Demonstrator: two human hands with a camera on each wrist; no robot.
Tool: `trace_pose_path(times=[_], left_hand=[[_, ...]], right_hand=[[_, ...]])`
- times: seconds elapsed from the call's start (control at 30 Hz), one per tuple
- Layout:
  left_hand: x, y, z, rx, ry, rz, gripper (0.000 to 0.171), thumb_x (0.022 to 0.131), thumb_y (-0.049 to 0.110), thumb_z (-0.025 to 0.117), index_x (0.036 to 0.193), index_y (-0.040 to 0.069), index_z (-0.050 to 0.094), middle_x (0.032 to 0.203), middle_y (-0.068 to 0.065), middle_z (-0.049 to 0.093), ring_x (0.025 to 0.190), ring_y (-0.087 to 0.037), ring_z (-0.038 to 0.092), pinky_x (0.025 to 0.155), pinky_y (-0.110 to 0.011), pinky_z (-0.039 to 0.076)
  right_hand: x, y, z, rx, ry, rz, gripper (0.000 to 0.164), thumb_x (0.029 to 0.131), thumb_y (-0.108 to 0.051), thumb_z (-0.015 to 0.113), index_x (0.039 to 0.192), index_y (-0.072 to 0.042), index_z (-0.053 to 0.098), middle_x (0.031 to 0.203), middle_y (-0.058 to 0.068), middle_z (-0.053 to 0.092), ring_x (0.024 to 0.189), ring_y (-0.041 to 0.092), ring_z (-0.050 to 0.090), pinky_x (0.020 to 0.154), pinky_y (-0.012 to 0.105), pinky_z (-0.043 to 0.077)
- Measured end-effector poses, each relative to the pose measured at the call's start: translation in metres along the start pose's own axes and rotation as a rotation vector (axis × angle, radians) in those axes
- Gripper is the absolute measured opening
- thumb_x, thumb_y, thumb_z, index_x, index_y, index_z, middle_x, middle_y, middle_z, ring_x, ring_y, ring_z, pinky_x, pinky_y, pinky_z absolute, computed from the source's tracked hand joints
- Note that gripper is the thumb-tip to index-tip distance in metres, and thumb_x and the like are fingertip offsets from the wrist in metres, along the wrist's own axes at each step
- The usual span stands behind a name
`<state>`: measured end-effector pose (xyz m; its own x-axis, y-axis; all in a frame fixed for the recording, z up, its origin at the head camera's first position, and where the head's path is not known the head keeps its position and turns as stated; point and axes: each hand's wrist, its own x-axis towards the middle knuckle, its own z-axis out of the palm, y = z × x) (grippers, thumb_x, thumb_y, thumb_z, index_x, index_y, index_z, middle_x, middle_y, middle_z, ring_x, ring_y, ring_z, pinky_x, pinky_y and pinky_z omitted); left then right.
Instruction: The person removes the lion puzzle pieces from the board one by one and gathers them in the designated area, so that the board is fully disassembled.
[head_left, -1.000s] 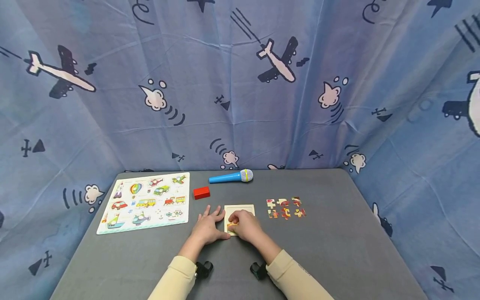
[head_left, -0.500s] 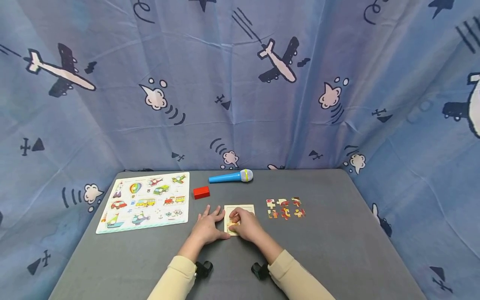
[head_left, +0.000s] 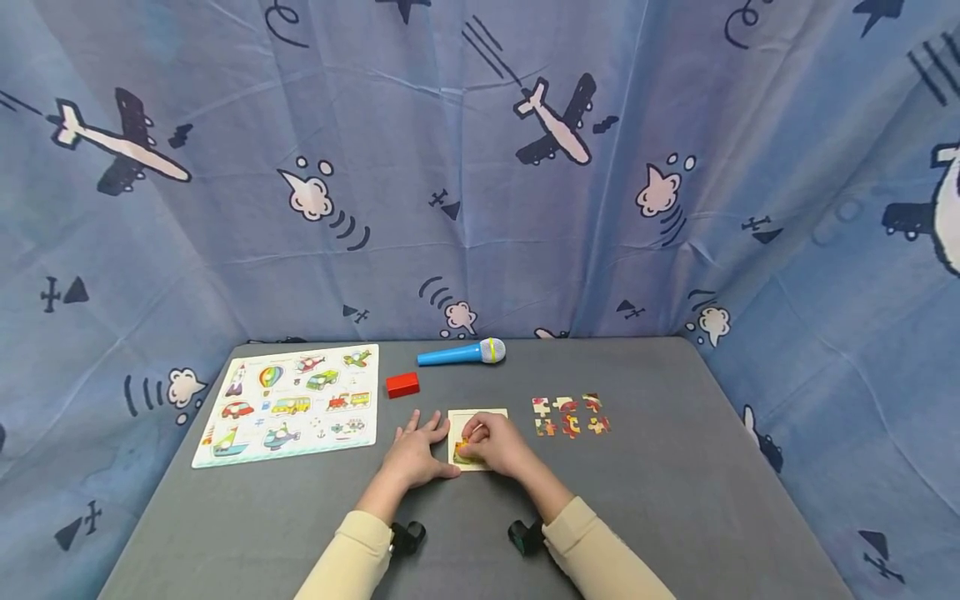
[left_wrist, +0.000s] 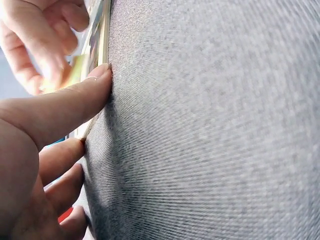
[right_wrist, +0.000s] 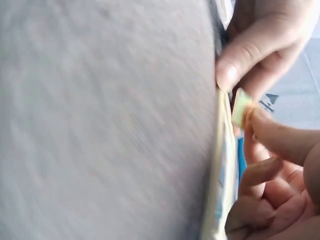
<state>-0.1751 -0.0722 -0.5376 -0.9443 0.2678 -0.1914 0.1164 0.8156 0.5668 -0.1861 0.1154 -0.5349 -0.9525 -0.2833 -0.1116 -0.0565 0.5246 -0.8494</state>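
Observation:
A small puzzle tray (head_left: 477, 413) with a pale wooden rim lies on the table in front of me. My left hand (head_left: 411, 460) rests at its left side, fingers spread; in the left wrist view the thumb (left_wrist: 90, 92) touches the tray's near corner edge. Between thumb and fingertips, my right hand (head_left: 498, 444) pinches a yellow-green puzzle piece (right_wrist: 241, 107), tilted close over the tray's left part. That hand covers much of the tray's right side.
Several loose puzzle pieces (head_left: 572, 427) lie in two rows to the right. A red block (head_left: 402, 385) and a blue toy microphone (head_left: 453, 356) are behind the tray. A vehicle picture board (head_left: 300, 433) covers the table's left side; a blue curtain (head_left: 465, 192) hangs behind.
My right hand has shifted slightly to the right, and the piece in its fingers shows more clearly over the tray. The left hand has stayed put.

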Motion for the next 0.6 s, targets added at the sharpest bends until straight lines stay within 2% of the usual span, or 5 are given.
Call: trace_pose_path(times=[0.17, 0.27, 0.47, 0.6], left_hand=[[0.0, 0.0, 0.0, -0.001, -0.006, 0.0, 0.086, 0.074, 0.04, 0.089, 0.147, 0.013, 0.054, 0.161, -0.009, 0.039, 0.155, -0.041, 0.016, 0.122, -0.063, 0.016], [0.001, 0.0, 0.0, -0.006, -0.009, 0.0, 0.086, 0.074, 0.039, 0.089, 0.148, 0.013, 0.053, 0.161, -0.009, 0.039, 0.155, -0.041, 0.015, 0.122, -0.063, 0.016], [0.0, -0.001, 0.001, -0.007, -0.009, 0.01, 0.086, 0.074, 0.039, 0.089, 0.148, 0.013, 0.053, 0.161, -0.009, 0.039, 0.155, -0.042, 0.015, 0.122, -0.063, 0.016], [0.0, -0.001, 0.001, -0.008, -0.002, 0.017, 0.086, 0.074, 0.038, 0.089, 0.148, 0.012, 0.053, 0.161, -0.01, 0.039, 0.155, -0.042, 0.015, 0.122, -0.063, 0.015]], right_hand=[[-0.005, -0.005, -0.019, 0.043, 0.013, 0.011, 0.018, 0.084, -0.013, 0.082, 0.097, -0.007, 0.071, 0.077, 0.002, 0.075, 0.067, 0.013, 0.069, 0.058, 0.025, 0.049], [-0.01, -0.006, -0.033, 0.038, 0.047, 0.038, 0.022, 0.084, -0.018, 0.082, 0.101, -0.008, 0.072, 0.078, 0.004, 0.076, 0.068, 0.014, 0.069, 0.057, 0.025, 0.048], [-0.021, 0.001, -0.061, -0.023, 0.144, 0.11, 0.023, 0.08, -0.029, 0.086, 0.09, -0.012, 0.073, 0.073, 0.006, 0.072, 0.063, 0.013, 0.056, 0.056, 0.027, 0.041], [-0.029, 0.014, -0.076, -0.039, 0.159, 0.092, 0.018, 0.082, -0.027, 0.085, 0.088, -0.013, 0.075, 0.073, -0.001, 0.072, 0.069, 0.01, 0.061, 0.063, 0.027, 0.046]])
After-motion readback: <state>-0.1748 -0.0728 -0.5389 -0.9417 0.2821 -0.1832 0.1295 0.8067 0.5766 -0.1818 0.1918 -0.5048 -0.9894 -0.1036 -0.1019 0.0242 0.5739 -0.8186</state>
